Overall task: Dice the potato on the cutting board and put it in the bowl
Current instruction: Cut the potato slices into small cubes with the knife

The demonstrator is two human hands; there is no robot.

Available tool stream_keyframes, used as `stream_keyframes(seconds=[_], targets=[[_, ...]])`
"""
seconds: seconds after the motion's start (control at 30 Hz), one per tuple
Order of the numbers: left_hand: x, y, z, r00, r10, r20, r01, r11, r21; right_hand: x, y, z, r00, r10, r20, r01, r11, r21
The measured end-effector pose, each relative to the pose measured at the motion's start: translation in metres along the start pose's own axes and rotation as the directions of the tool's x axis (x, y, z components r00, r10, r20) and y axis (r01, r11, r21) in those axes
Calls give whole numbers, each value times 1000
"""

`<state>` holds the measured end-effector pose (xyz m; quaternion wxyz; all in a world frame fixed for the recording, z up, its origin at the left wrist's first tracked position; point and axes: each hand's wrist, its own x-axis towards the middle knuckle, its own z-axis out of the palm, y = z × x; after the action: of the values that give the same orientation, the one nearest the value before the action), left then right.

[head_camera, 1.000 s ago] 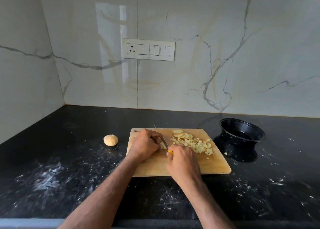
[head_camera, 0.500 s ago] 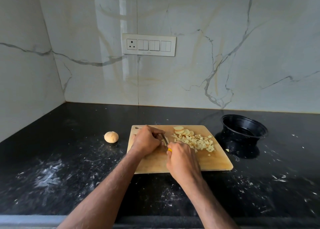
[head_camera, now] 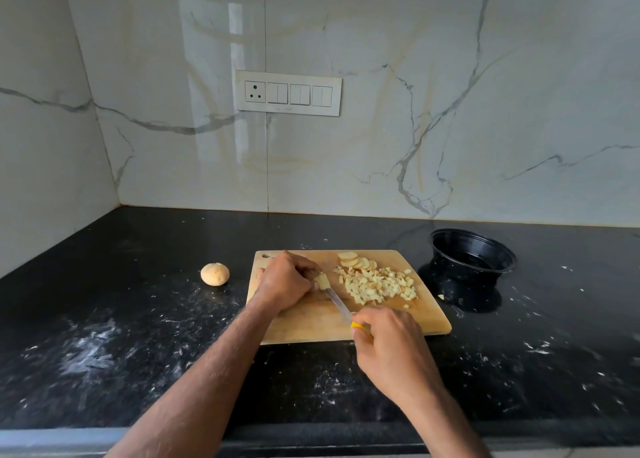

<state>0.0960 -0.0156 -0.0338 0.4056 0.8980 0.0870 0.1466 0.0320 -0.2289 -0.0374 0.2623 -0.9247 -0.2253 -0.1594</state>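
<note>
- Stretching across the whole scene, a black speckled countertop (head_camera: 104, 336) runs into a corner of pale marbled wall (head_camera: 450, 111), its surface dusted with white smears and flecks.
- A switch plate (head_camera: 288, 93) with one socket and three switches sits on the back wall, above the work area.
- A wooden cutting board (head_camera: 311, 326) lies flat on the counter near the middle, with a small hole at its far left corner.
- A black bowl (head_camera: 472, 251) stands on the counter just beyond the board's right far corner, apart from it; I can't make out any potato inside.
- The right hand (head_camera: 388, 347) is wrapped around the yellow handle of a knife (head_camera: 337, 302), whose blade angles up and left across the board toward the other hand.
- The left hand (head_camera: 285, 281) rests on the board with fingers curled, pinching a small potato piece (head_camera: 322, 280) against the wood right at the blade's tip.
- A heap of diced potato (head_camera: 377, 284) lies on the board's right half, with a few round slices (head_camera: 356, 261) fanned at its far edge.
- A rounded potato chunk (head_camera: 215, 274) sits on the counter left of the board, well clear of it.
- A stray bit (head_camera: 441, 297) lies on the counter between board and bowl.
</note>
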Motion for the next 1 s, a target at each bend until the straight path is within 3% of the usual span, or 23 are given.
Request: stream_keyframes(seconds=[0.2,0.6,1.0], targets=[[-1,-4,-6,998,11,-65,-14,999,-40,16,-8,6,986,49,-161,-27,990,135],[0,-4,-8,994,21,-106,-18,999,32,42,-24,38,995,-21,-98,20,1000,-20],[2,-2,-3,989,-76,-129,87,993,85,39,-20,34,998,-58,-32,58,998,-6]])
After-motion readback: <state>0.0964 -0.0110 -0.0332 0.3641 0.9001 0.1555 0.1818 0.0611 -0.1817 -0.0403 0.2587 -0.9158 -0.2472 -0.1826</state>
